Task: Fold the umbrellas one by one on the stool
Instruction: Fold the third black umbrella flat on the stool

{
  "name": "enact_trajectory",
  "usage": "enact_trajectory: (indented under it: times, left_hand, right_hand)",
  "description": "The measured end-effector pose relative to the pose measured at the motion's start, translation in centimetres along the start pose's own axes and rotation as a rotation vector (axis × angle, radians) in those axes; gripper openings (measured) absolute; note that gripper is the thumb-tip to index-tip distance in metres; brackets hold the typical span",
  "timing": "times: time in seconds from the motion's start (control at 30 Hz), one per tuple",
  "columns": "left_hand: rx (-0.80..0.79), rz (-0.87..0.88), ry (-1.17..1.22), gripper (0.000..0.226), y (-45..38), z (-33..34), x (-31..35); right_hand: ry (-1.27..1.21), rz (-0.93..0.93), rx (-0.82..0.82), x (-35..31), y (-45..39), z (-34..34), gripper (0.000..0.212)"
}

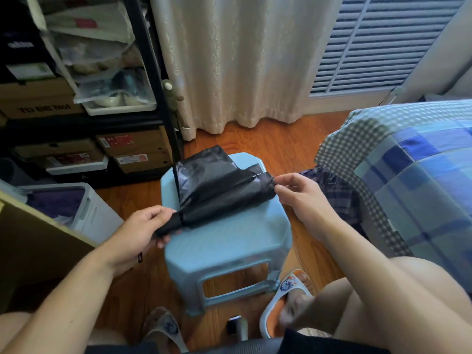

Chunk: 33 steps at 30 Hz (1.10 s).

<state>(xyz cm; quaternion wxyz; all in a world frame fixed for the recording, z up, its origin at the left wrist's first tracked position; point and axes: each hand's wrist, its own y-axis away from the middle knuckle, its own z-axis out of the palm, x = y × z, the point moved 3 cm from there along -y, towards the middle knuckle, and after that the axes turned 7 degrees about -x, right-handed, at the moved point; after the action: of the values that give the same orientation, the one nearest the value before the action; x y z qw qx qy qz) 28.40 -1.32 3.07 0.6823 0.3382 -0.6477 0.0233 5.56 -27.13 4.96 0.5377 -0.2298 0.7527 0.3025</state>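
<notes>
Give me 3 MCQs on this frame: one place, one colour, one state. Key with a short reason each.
1. Where does the black umbrella lie?
A. across the top of the stool
B. on the bed
C. inside the grey bin

2. What colour is the stool?
A. red
B. light blue
C. black

3. What is the state of the umbrella's canopy?
A. fully rolled and strapped
B. spread wide open overhead
C. collapsed, with fabric still loose and fanned out at the far side

Key:
1 A: it rests diagonally on the stool seat, the left hand gripping its near end.
2 B: seat and legs are pale blue.
3 C: loose folds spread toward the curtain, while the right hand pinches the fabric at the other end.
</notes>
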Motion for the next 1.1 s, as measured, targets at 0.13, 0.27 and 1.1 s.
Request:
enact_trajectory:
  times: [0.13,0.27,1.1]
  left_hand:
    - [0.020,-0.120,0.160,0.039,0.3,0.1,-0.4]
    - [0.120,-0.216,0.225,0.036,0.5,0.0,-0.9]
    - [0.016,0.015,-0.213,0.015,0.9,-0.2,0.2]
  right_hand:
    - [-0.077,0.012,-0.043,-0.3,0.1,0.6,0.019]
    - [-0.214,0.005,-0.002,-0.5,0.5,0.1,0.029]
    - [-0.097,0.112,0.039,1.3,0.2,0.2,0.010]
